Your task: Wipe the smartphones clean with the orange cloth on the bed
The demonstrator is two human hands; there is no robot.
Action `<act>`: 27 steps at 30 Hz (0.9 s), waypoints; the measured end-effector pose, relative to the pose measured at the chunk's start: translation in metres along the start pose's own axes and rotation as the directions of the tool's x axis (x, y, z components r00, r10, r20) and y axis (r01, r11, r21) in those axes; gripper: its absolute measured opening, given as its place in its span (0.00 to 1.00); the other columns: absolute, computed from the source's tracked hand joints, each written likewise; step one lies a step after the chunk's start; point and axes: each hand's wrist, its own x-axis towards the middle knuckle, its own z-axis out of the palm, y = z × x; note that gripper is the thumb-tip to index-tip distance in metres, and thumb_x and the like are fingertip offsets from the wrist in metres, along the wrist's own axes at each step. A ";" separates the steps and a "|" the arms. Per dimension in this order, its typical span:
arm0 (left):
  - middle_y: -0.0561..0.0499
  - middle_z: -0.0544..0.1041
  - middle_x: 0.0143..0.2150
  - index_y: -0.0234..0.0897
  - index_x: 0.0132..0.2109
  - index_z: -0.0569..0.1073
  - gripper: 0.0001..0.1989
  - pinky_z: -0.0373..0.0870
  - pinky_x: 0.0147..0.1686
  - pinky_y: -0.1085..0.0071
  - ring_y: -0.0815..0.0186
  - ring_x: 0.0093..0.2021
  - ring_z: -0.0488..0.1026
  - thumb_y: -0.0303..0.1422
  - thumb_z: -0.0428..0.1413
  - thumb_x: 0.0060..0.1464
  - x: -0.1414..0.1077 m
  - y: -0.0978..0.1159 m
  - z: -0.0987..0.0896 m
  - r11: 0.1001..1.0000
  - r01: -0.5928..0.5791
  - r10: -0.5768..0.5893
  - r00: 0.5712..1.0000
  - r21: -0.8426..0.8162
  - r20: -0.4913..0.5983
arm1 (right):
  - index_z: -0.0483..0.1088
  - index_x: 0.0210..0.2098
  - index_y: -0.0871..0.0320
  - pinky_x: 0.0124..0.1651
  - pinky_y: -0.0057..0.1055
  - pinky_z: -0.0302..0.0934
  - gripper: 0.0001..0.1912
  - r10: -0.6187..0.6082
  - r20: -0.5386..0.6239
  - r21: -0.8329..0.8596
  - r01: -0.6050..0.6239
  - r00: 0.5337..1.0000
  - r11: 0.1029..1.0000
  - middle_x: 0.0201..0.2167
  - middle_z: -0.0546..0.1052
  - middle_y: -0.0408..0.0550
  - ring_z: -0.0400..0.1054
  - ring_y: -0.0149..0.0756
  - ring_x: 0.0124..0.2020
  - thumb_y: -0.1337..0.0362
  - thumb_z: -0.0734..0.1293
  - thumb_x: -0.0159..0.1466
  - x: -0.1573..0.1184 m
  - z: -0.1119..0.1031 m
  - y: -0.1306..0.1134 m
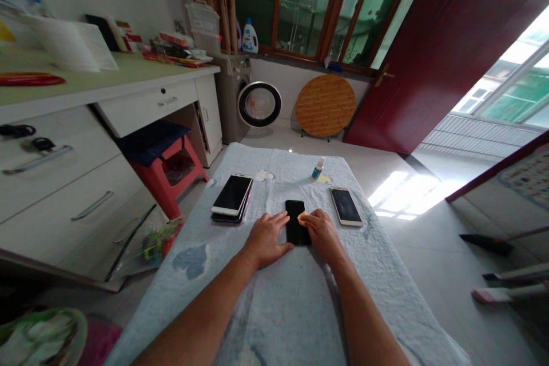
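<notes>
A black smartphone (295,233) lies flat, screen up, in the middle of the cloth-covered table. My left hand (266,238) grips it along its left edge, fingertips at the side and thumb by the lower corner. In my right hand (322,233) a small orange cloth (302,218) is pinched and pressed against the screen. Right of that hand lies a gold-rimmed smartphone (345,206). To the left, a white smartphone (233,194) tops a small stack of phones. A little spray bottle (318,169) with a blue label stands beyond my right hand.
The table wears a pale blue cloth (274,309). A desk with drawers (146,97) runs along the left, with a red stool (171,166) by it. Ahead are a washing machine with its door (259,104) ajar and a round wooden board (326,105).
</notes>
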 end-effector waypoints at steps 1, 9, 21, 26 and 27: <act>0.47 0.66 0.65 0.39 0.61 0.68 0.34 0.63 0.58 0.57 0.52 0.59 0.65 0.42 0.62 0.47 0.000 0.000 0.000 1.000 0.001 -0.001 1.000 -0.001 0.000 | 0.77 0.43 0.55 0.44 0.31 0.56 0.15 0.031 -0.028 -0.015 -0.031 0.999 0.999 0.34 0.69 0.47 0.63 0.35 0.37 0.71 0.60 0.65 0.001 0.000 0.003; 0.46 0.66 0.64 0.39 0.61 0.67 0.34 0.62 0.58 0.57 0.51 0.59 0.66 0.43 0.62 0.47 0.000 -0.003 0.003 1.000 -0.017 0.017 1.000 -0.008 -0.001 | 0.77 0.39 0.54 0.44 0.30 0.54 0.15 -0.149 0.075 0.010 0.149 0.986 0.989 0.35 0.69 0.46 0.61 0.34 0.39 0.73 0.60 0.63 -0.004 0.005 -0.021; 0.47 0.67 0.64 0.40 0.62 0.66 0.35 0.61 0.59 0.56 0.52 0.59 0.65 0.42 0.63 0.47 0.000 -0.002 0.001 1.000 -0.017 0.017 1.000 -0.021 -0.012 | 0.77 0.43 0.51 0.45 0.30 0.54 0.15 0.032 -0.073 -0.092 -0.038 0.997 0.995 0.37 0.71 0.47 0.61 0.36 0.40 0.70 0.60 0.65 0.006 0.015 -0.009; 0.46 0.67 0.64 0.38 0.61 0.67 0.35 0.63 0.57 0.56 0.52 0.58 0.66 0.41 0.63 0.46 0.000 -0.003 0.002 0.999 -0.028 0.028 0.999 -0.019 -0.017 | 0.77 0.44 0.50 0.45 0.30 0.53 0.16 0.061 -0.083 -0.221 -0.078 0.995 0.972 0.38 0.72 0.48 0.61 0.37 0.40 0.67 0.58 0.68 0.023 0.014 -0.003; 0.46 0.67 0.64 0.38 0.61 0.67 0.35 0.63 0.57 0.56 0.52 0.57 0.66 0.41 0.63 0.46 0.000 -0.003 0.002 0.999 -0.031 0.031 0.999 -0.017 -0.020 | 0.77 0.44 0.51 0.45 0.30 0.52 0.16 0.061 -0.068 -0.241 -0.076 0.996 0.968 0.38 0.73 0.49 0.62 0.37 0.39 0.66 0.58 0.69 0.028 0.014 -0.002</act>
